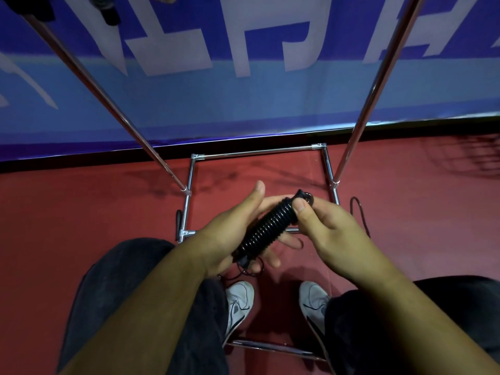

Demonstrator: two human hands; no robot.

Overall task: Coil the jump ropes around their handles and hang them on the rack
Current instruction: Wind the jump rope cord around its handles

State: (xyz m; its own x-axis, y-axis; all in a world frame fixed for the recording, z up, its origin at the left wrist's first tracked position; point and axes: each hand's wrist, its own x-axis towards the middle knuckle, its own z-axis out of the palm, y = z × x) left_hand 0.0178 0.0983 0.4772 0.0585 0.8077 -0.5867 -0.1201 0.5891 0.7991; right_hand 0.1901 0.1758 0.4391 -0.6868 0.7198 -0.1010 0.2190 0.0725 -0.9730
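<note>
So, the black jump rope [267, 228] is wound in tight coils round its handles and sits mid-frame, slanting from near-left up to far-right over the person's knees. The left hand [230, 234] cradles the near end in its palm, fingers laid out loosely under the bundle, thumb sticking up clear of it. The right hand [332, 234] pinches the far tip of the bundle between thumb and fingers, right by a little loop. The chrome rack [259, 152] stands just beyond on the red floor [81, 207], its two poles running up past a blue banner [243, 98]. Another dark cord [361, 215] lies on the floor to the right of the rack.
</note>
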